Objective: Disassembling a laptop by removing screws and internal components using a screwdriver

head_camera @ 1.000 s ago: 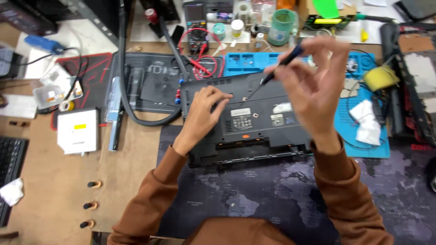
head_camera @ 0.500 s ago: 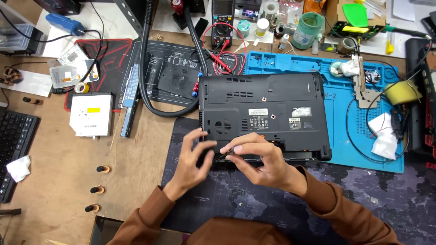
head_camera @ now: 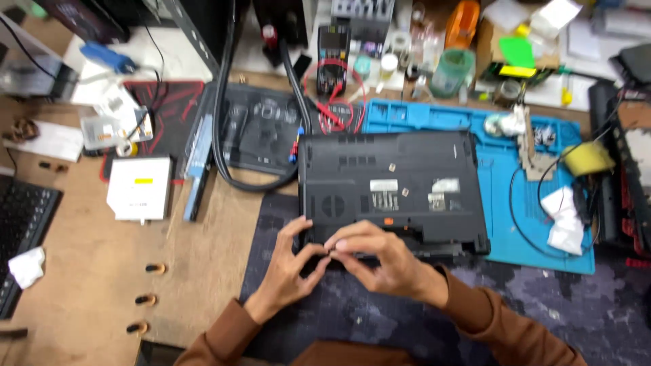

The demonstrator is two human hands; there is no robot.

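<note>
A black laptop (head_camera: 393, 169) lies bottom up, partly on a blue work mat (head_camera: 522, 224) and partly on a dark desk mat (head_camera: 380, 325). Both my hands meet at the laptop's near edge, left of its middle. My left hand (head_camera: 288, 271) has thumb and fingers curled against that edge. My right hand (head_camera: 380, 261) reaches in from the right, its fingertips pinched next to the left fingertips. Between them sits a small dark part, too blurred to make out. No screwdriver shows in either hand.
A thick black hose (head_camera: 224, 129) curves down the laptop's left side. A white optical drive (head_camera: 139, 188) lies on the wooden bench, with a keyboard (head_camera: 24, 234) at the left edge. A multimeter with red leads (head_camera: 332, 61), a green cup (head_camera: 453, 71), a yellow sponge (head_camera: 586, 157) and white tissue (head_camera: 563, 217) crowd the back and right.
My right hand came down from above the laptop, where it held a screwdriver, to the near edge. My left hand slid off the laptop's bottom to the same edge. The view shifted.
</note>
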